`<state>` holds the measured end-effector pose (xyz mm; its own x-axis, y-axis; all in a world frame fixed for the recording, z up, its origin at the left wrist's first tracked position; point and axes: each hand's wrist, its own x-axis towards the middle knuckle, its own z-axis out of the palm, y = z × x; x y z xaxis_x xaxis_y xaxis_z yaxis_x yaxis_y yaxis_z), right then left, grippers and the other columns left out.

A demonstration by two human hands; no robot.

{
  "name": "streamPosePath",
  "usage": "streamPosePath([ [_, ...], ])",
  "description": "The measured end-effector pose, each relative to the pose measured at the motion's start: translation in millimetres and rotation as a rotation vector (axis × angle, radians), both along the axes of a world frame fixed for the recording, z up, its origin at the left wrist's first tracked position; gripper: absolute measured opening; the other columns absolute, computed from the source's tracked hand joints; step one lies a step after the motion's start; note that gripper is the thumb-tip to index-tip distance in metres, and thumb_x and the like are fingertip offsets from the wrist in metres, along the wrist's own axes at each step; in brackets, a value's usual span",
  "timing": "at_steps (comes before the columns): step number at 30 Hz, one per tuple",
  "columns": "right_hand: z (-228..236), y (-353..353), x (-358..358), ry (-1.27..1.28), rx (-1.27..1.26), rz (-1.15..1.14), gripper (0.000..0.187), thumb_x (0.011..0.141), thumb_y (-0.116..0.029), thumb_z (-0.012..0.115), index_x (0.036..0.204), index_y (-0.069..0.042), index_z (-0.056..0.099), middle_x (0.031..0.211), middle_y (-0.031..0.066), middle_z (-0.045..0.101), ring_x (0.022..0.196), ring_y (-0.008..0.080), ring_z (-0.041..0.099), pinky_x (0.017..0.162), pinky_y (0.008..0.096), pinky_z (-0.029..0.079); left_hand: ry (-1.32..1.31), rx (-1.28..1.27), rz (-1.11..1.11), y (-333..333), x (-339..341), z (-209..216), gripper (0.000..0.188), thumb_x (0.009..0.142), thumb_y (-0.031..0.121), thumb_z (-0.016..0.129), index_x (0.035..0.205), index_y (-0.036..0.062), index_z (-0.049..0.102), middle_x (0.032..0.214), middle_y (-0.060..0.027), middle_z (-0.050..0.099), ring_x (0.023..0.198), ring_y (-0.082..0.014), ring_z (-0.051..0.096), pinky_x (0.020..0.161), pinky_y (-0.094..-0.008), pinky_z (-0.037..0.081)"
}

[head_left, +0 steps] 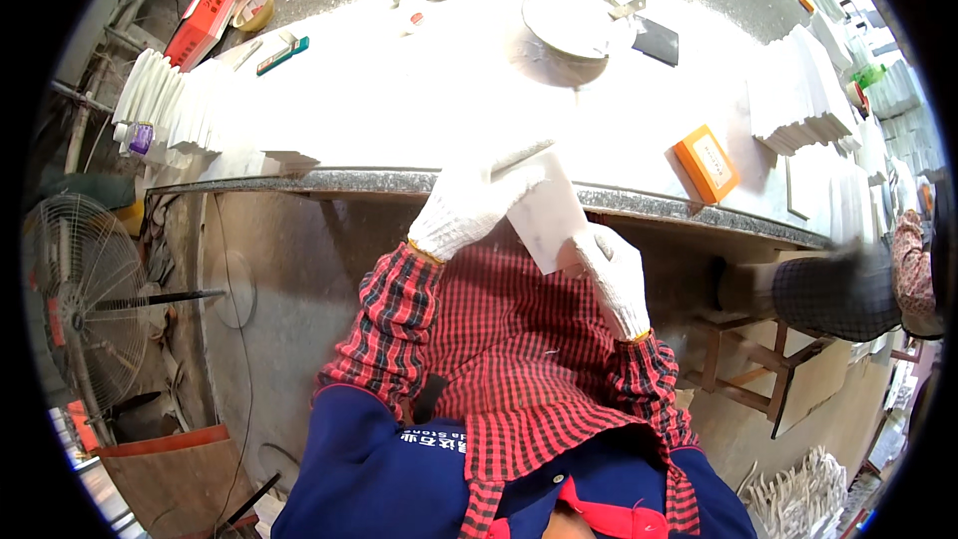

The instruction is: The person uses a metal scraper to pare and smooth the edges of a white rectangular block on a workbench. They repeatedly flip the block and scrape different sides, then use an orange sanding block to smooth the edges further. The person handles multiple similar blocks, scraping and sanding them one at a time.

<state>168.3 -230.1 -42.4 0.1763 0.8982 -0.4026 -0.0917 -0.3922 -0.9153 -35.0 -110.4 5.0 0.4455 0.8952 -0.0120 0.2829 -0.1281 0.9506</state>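
Observation:
A rectangular white slab with faint grey marks (549, 220), like a thin stone tile, is held tilted in front of my body at the bench's near edge. My left hand (464, 205), in a white knit glove, grips its left side, thumb lying over the face. One left finger stretches over the bench top, its tip washed out by glare. My right hand (616, 279), gloved alike, pinches the lower right corner between thumb and fingers. The fingers behind the slab are hidden.
The glaring bench (399, 110) carries a round white dish (567, 25), an orange box (707, 165), a green cutter (283, 56) and stacked white slabs (798, 90). A fan (88, 299) stands left. Another person's leg (833, 297) and a wooden stool (768, 369) are at right.

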Motion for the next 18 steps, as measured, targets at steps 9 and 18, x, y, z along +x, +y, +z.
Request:
streamPosePath([
  [9, 68, 36, 47, -0.385, 0.239, -0.151, 0.031, 0.097, -0.014, 0.068, 0.121, 0.005, 0.069, 0.086, 0.0076, 0.072, 0.07, 0.0083, 0.062, 0.066, 0.0236, 0.053, -0.126, -0.096, 0.09, 19, 7, -2, 0.039, 0.096, 0.01, 0.067, 0.134, 0.0027, 0.066, 0.118, -0.0113, 0.072, 0.102, -0.0133, 0.065, 0.095, -0.0282, 0.052],
  [18, 75, 150, 56, -1.146, 0.566, 0.057, 0.048, 0.094, -0.03, 0.073, 0.137, -0.012, 0.063, 0.097, 0.0106, 0.071, 0.076, 0.0183, 0.065, 0.073, 0.0328, 0.054, -0.109, 0.134, 0.081, 42, 11, -15, 0.036, 0.094, 0.012, 0.069, 0.129, 0.0041, 0.069, 0.114, -0.0155, 0.075, 0.1, -0.015, 0.07, 0.09, -0.0293, 0.054],
])
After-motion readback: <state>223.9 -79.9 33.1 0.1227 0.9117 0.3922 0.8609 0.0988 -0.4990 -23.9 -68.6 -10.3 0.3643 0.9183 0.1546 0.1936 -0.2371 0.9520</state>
